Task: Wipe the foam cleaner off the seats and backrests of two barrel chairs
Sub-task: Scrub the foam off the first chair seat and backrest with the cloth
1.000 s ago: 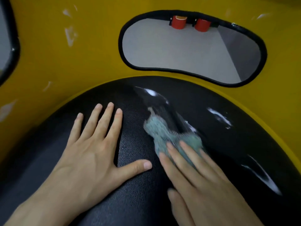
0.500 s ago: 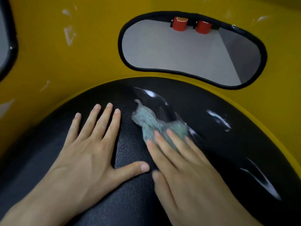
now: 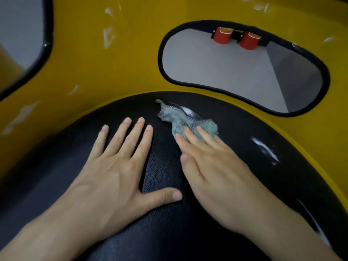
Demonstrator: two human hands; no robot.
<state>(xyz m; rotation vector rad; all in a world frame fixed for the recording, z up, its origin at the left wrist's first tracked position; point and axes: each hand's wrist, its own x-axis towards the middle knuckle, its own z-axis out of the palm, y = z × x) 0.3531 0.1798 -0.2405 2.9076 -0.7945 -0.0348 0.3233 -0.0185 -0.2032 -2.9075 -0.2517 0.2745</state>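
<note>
A black leather seat [image 3: 163, 232] fills the lower view, ringed by the yellow backrest [image 3: 116, 68] of a barrel chair. My left hand [image 3: 113, 176] rests flat on the seat, fingers spread. My right hand [image 3: 211, 166] presses a crumpled blue-green cloth [image 3: 180, 119] onto the seat with straight fingers, near the seat's back edge. White foam streaks [image 3: 265, 149] lie on the seat's right side, and foam smears [image 3: 108, 36] dot the yellow backrest.
An oval cut-out [image 3: 235, 72] with black trim opens through the backrest onto grey floor, where two red cylinders [image 3: 235, 38] stand. Another trimmed opening [image 3: 20, 38] sits at the upper left.
My right hand has pushed the cloth up and leftward across the seat toward the backrest, wiping away foam there. My left hand has stayed flat in place.
</note>
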